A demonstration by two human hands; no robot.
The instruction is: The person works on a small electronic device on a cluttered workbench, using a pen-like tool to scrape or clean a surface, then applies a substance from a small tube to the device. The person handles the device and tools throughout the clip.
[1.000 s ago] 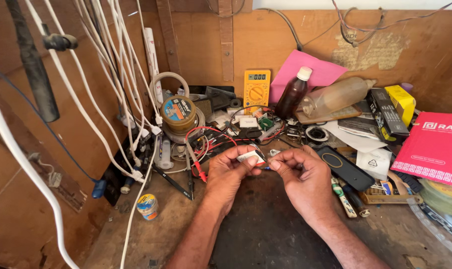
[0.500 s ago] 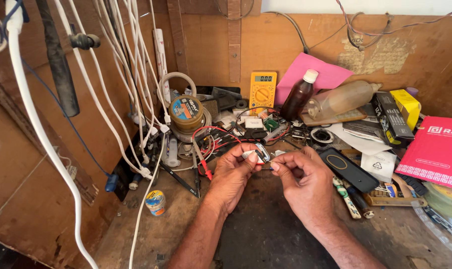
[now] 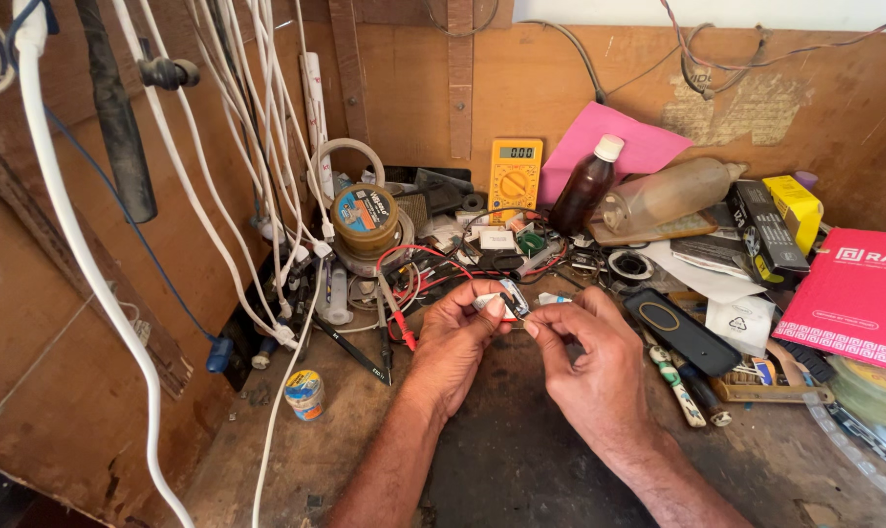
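My left hand pinches a small white and dark electronic part between thumb and fingers over the middle of a dark wooden workbench. My right hand meets it from the right, thumb and forefinger closed on something thin at the part's edge; what it pinches is too small to make out. Red probe leads loop just left of my left hand. A yellow multimeter stands behind both hands against the back wall.
White cables hang at left. A solder spool, brown bottle, clear bottle, black phone, red booklet, boxes and small parts crowd the back and right. A small round tin sits front left.
The view has shifted slightly, so the bench sits further right in the frame. Both hands stay together at the centre, turning the small part a little between the fingertips.
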